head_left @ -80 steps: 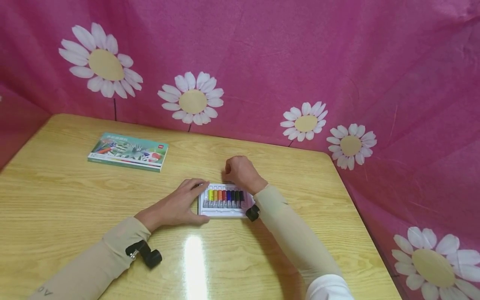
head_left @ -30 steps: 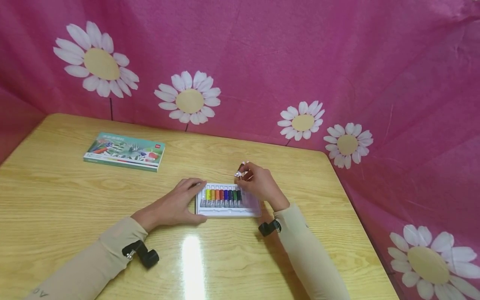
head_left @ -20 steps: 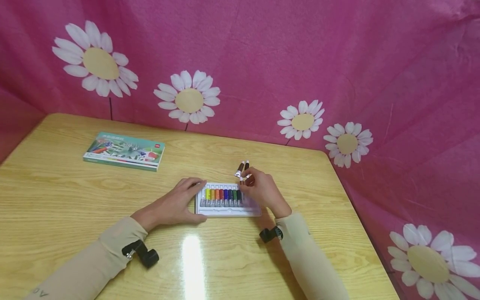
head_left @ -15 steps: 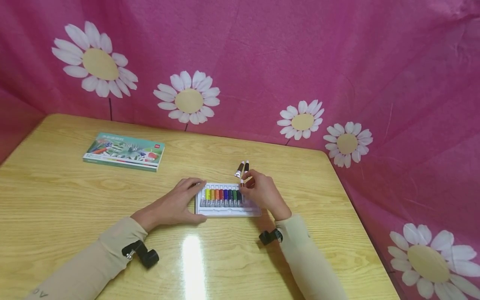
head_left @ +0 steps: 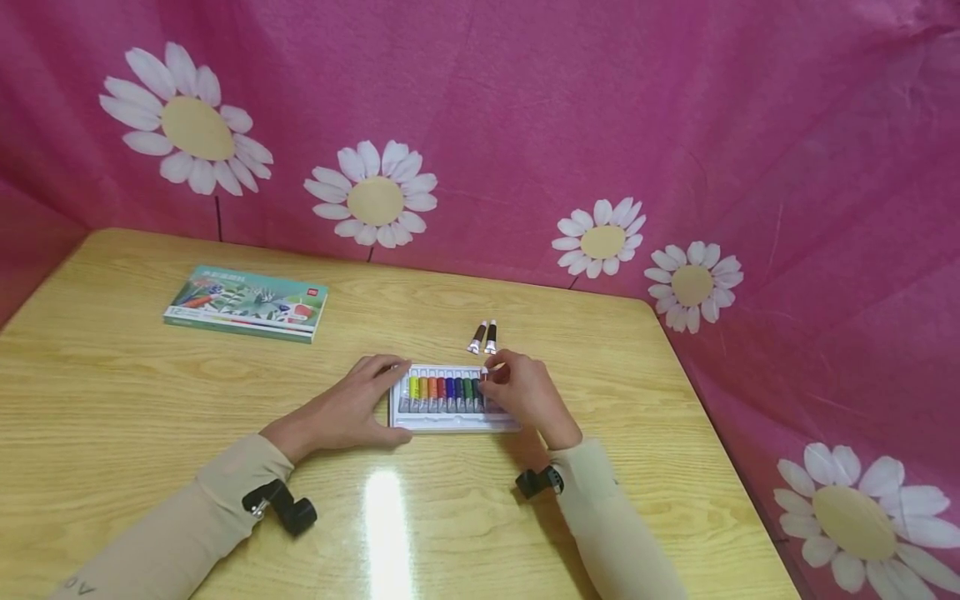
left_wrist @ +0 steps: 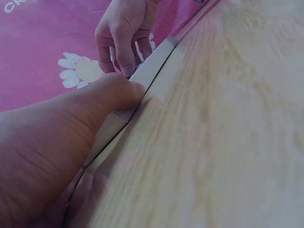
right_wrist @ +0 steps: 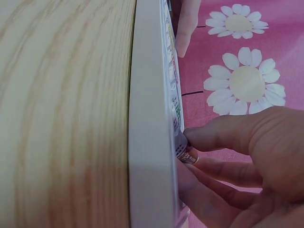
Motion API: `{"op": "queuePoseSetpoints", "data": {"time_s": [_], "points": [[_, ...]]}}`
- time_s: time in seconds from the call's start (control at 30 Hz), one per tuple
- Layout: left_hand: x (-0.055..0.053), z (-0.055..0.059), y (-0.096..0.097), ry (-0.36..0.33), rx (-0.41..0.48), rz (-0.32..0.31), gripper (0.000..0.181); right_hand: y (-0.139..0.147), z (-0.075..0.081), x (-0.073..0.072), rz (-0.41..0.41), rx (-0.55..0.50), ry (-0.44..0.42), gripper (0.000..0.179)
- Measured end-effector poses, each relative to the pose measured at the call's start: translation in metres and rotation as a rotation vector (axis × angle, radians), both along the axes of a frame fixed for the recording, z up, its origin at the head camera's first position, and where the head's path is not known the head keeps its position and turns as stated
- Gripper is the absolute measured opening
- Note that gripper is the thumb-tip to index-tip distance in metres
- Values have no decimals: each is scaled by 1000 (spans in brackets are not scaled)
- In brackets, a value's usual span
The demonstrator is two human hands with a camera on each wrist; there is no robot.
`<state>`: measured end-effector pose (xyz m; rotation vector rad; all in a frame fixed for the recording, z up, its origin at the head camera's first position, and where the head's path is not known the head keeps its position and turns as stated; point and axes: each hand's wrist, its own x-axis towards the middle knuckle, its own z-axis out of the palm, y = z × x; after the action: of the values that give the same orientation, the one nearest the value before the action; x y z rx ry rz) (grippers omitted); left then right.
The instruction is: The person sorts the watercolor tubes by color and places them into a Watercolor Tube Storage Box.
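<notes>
A white plastic tray holding a row of coloured paint tubes, yellow through green, lies on the table. My left hand grips its left end, thumb at the front edge and fingers at the back corner; in the left wrist view the thumb lies along the tray's side. At the right end of the row, my right hand pinches a brown paint tube with a white cap, low in the tray. Part of the tray's right side is hidden by this hand. A dark brown tube and a black tube lie just behind.
A flat teal box with a printed plant design lies at the back left of the wooden table. Behind the table hangs a pink cloth with daisies. Each sleeve carries a black wrist mount.
My right hand came back from behind the tray with a brown tube and lowered it at the row's right end. Two tubes behind came into view. The left hand stayed put.
</notes>
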<state>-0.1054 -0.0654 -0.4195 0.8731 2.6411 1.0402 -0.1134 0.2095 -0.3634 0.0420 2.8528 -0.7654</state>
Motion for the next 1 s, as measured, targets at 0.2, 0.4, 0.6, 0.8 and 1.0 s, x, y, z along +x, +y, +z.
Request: {"op": "queuePoseSetpoints", "data": {"time_s": [0.2,0.4,0.6,0.8,1.0], "points": [[-1,-1,0,-1,-6,-3,108,1,-2,5,-4,23,37,29],[-1,-1,0,0,-9,-2,107,-2,-5,7,-9,17,66,25],[-1,-1,0,-11,-16,2,107,-3,-7,8,-18,27,99,21],[-2,0,0,-9,-19,2,107,-3,-9,8,-33,41,116,20],[-1,0,0,3,-14,-1,107,-3,-9,8,-43,36,123,20]]}}
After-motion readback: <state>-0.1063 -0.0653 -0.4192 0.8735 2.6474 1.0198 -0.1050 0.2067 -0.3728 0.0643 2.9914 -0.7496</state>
